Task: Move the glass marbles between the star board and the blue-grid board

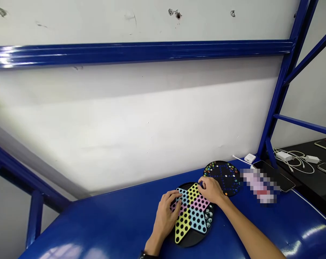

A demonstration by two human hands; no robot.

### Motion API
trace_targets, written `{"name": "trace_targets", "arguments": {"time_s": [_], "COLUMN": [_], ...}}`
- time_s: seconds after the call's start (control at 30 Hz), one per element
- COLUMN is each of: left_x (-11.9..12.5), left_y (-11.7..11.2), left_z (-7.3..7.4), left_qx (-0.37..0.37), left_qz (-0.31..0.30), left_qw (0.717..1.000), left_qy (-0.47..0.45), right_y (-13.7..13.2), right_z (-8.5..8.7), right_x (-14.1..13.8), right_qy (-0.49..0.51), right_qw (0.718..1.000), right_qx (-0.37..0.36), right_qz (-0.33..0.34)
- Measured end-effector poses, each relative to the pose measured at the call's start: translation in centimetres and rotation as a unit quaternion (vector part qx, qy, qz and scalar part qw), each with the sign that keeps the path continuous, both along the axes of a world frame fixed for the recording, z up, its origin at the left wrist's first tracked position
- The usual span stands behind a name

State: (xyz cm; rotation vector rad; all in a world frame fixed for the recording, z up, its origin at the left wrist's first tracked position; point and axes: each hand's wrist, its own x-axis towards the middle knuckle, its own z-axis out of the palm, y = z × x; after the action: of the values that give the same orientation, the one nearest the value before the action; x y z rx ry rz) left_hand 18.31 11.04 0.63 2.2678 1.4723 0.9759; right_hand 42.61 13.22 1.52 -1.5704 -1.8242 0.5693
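A star-shaped Chinese checkers board [189, 205], with yellow, pink and light blue sections full of black holes, lies over a round black tray [193, 239]. Clear marbles [209, 216] show in the tray's rim on the right. My left hand [166, 212] rests over the board's left side, fingers apart and touching its surface. At the upper right, my right hand [210, 189] has its fingers curled in a pinch beside the yellow tip. Whatever is between those fingertips is hidden.
Behind my right hand sits a second round black board [222, 176] with coloured pieces round its edge. Further right are a blurred packet [260, 186], a dark phone [284, 180], a white charger [249, 158] and cables. A blue metal frame [141, 52] and a white wall border the blue tabletop [111, 223].
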Motion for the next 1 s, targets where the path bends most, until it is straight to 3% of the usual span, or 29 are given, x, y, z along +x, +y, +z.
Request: {"name": "trace_targets", "arguments": {"time_s": [0.17, 0.3, 0.47, 0.67, 0.8, 1.0], "left_x": [0.1, 0.2, 0.3, 0.2, 0.2, 0.2], "left_y": [-0.1, -0.2, -0.2, -0.2, -0.1, -0.1], "left_z": [0.2, 0.4, 0.6, 0.5, 0.4, 0.4], "left_qx": [0.0, 0.007, 0.008, 0.016, 0.011, 0.004], "left_qz": [-0.003, -0.001, 0.0, -0.002, 0.003, 0.002], "left_qw": [1.0, 1.0, 1.0, 1.0, 1.0, 1.0], "left_qy": [-0.002, -0.005, -0.003, 0.002, 0.003, -0.006], "right_y": [-0.6, -0.2, 0.7, 1.3, 1.2, 0.6], "right_z": [0.3, 0.9, 1.3, -0.7, -1.0, 0.2], "right_x": [-0.2, 0.6, 5.0, 11.4, 13.7, 15.2], "right_qy": [-0.046, -0.048, -0.105, -0.183, -0.15, -0.114], "right_qw": [0.999, 0.998, 0.981, 0.933, 0.937, 0.954], "right_qx": [0.016, 0.03, 0.061, -0.006, -0.058, -0.116], "right_qz": [0.015, -0.014, -0.148, -0.31, -0.311, -0.252]}}
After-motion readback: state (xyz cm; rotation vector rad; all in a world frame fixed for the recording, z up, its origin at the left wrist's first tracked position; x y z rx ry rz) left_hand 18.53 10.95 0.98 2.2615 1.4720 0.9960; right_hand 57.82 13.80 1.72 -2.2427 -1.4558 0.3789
